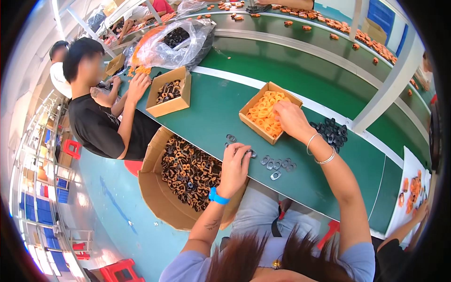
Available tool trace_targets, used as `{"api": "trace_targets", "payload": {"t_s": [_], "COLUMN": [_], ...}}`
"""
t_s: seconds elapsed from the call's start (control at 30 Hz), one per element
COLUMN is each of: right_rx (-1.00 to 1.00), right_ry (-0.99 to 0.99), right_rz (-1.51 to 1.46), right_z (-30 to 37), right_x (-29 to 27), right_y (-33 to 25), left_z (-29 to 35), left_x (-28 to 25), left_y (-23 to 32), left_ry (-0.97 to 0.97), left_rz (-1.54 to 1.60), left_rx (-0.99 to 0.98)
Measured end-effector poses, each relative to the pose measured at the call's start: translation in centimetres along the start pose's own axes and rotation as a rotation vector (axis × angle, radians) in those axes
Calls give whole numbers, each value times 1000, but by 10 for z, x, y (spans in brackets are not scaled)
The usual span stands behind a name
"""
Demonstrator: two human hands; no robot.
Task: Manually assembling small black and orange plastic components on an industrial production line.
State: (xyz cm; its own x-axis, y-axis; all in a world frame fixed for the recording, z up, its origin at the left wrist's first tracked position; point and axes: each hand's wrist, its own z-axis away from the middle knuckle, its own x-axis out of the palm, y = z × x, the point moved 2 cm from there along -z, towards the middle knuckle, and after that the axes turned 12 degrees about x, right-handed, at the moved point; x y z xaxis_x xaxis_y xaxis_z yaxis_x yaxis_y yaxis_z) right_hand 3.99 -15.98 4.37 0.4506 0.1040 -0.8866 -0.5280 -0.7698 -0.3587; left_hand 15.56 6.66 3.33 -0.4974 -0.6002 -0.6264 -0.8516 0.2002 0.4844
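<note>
My right hand (292, 121), with bangles on its wrist, reaches into a small cardboard box (256, 130) of orange oval rings (266, 107). Its fingertips are pressed together among the rings, and what they pinch is hidden. My left hand (236, 162), below a blue wristband, is closed on a small grey oval ring (252, 153) near the bench's front edge. Beside that hand lies another grey ring (230, 138), and several loose grey rings (277, 163) are spread to its right. A pile of black pieces (332, 133) lies beyond my right forearm.
A large carton (188, 216) full of black-and-orange pieces stands below the green bench (211, 108) at the left. Another small box (165, 109) holds similar pieces. A co-worker (96, 108) works at the left. A slanting white post (390, 84) rises at the right, before a conveyor (319, 44).
</note>
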Motion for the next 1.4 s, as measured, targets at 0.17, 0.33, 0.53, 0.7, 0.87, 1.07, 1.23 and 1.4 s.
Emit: {"api": "trace_targets", "payload": {"t_s": [0.17,0.33,0.53,0.7,0.87,1.07,1.23,1.4], "right_rx": [178,367,428,697,682,621,522,608], "right_ry": [232,-29,90,60,36,224,275,70], "right_rz": [-544,-921,-896,-977,-876,-605,-54,-455], "right_z": [1,61,154,209,225,236,256,244], "right_x": [-16,-44,-46,-53,-67,-97,-67,-84], "right_y": [8,8,2,3,-19,-19,-6,-16], "left_z": [-12,-15,-14,12,27,37,36,34], "left_x": [11,48,122,133,123,107,97,73], "left_y": [34,59,70,98,116,109,91,82], "left_ry": [59,83,-40,-277,-274,-186,-233,-139], "left_rz": [171,1066,1630,1656,1759,1651,1660,1615], "left_rx": [-17,-405,-565,-759,-983,-856,-919,-920]}}
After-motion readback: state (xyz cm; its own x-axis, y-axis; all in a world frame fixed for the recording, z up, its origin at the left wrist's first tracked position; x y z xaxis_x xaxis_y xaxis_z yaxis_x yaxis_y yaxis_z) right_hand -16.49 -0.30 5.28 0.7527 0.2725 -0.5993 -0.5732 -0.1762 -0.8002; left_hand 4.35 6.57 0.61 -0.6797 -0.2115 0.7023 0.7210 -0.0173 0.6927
